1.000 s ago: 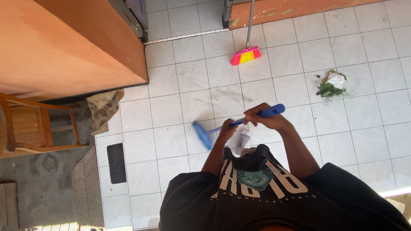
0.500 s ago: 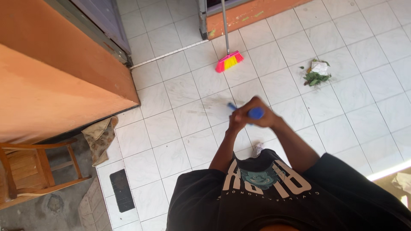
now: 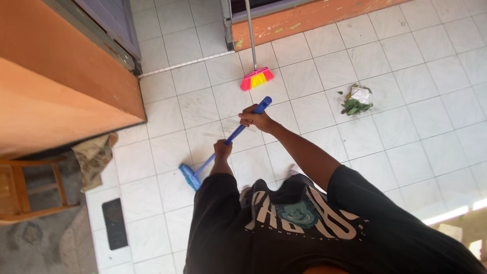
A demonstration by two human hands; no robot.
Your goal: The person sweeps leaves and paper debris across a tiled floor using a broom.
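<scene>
- Head view: the right hand [image 3: 257, 121] is clenched high on the blue brush handle [image 3: 238, 131], near its top end, and the left hand [image 3: 222, 150] grasps the same handle lower down; hands spaced like this steer a long tool and let weight go onto its head.
- The blue brush head [image 3: 189, 177] lies on the white tiled floor [image 3: 406, 116], at the lower left end of the handle, with the handle slanting up from it to the right hand. The slant keeps the bristles pressed flat to the tile.
- Beyond the handle's top end, a pink and yellow broom [image 3: 256, 78] stands propped against the orange wall base [image 3: 314, 18], out of the way.
- To the right of the handle's top, well apart, a small heap of leaves and crumpled paper [image 3: 356, 100] sits gathered in one spot on the floor.
- Left of the brush head lie a crumpled rag [image 3: 93, 158], a dark floor grate [image 3: 115, 224] and part of a wooden chair [image 3: 25, 189].
- No container shows here; the heap lies loose on the tiles.
</scene>
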